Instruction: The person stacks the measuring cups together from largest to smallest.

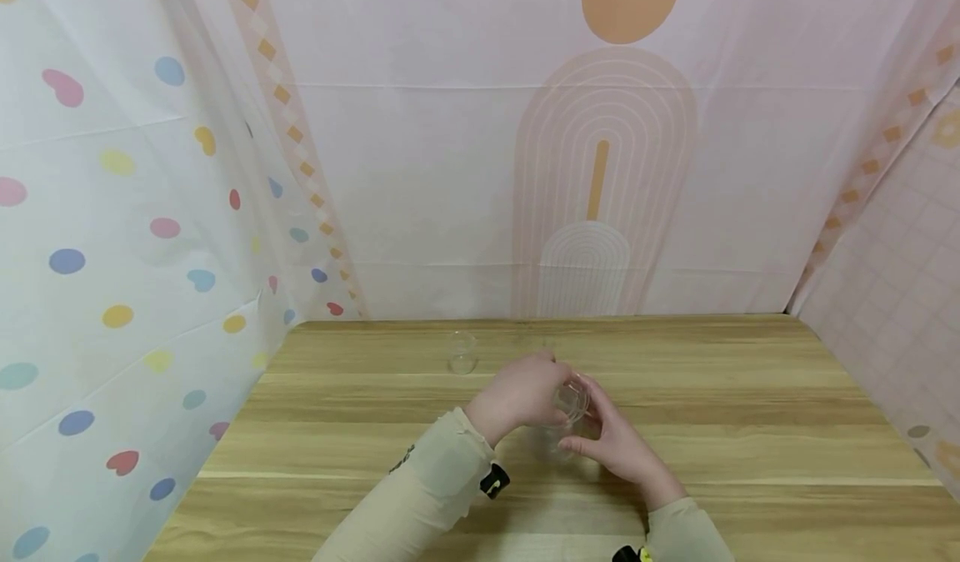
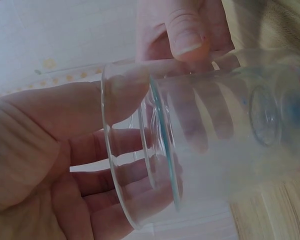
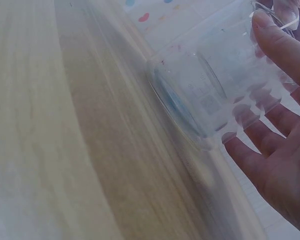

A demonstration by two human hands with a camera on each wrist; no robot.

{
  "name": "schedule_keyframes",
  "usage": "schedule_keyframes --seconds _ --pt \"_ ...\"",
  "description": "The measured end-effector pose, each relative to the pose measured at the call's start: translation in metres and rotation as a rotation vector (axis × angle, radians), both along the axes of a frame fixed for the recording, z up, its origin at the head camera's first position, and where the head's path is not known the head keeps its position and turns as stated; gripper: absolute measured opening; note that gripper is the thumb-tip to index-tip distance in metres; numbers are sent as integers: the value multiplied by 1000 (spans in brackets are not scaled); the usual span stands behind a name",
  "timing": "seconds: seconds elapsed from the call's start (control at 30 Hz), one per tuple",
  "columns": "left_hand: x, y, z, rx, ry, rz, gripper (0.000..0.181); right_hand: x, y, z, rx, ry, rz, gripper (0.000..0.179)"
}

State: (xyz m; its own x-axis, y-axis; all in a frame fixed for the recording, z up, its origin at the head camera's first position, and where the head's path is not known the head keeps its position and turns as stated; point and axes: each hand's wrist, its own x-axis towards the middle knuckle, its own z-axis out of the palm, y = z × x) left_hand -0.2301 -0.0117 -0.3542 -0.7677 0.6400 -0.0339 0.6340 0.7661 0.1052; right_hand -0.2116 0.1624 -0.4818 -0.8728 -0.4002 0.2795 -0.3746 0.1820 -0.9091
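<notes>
Low over the front middle of the table, both hands are on clear cups that look nested one in another. My left hand (image 1: 521,391) grips the rim end, thumb on one side and fingers on the other, seen through the wall in the left wrist view. The inner cup (image 2: 122,165) shows a wide rim, with a teal-tinted ring of the outer cup (image 2: 215,165) beyond it. Around the outer cup's side, my right hand (image 1: 615,445) holds with thumb and spread fingers. That cup's base points down toward the wood in the right wrist view.
Another clear glass (image 1: 462,353) stands on the wooden table (image 1: 360,437), back and left of the hands. Patterned curtains (image 1: 420,195) hang behind the table and at both sides. A black device (image 1: 494,480) sits on the left wrist.
</notes>
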Motion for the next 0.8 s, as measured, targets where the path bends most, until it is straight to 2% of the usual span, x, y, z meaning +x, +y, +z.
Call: schedule_keyframes --seconds 0.53,0.8 --pt "0 0 1 -5 -9 13 47 -1 1 -1 -22 11 12 88" --pt "1 1 0 -26 28 4 48 0 1 0 -30 21 23 88"
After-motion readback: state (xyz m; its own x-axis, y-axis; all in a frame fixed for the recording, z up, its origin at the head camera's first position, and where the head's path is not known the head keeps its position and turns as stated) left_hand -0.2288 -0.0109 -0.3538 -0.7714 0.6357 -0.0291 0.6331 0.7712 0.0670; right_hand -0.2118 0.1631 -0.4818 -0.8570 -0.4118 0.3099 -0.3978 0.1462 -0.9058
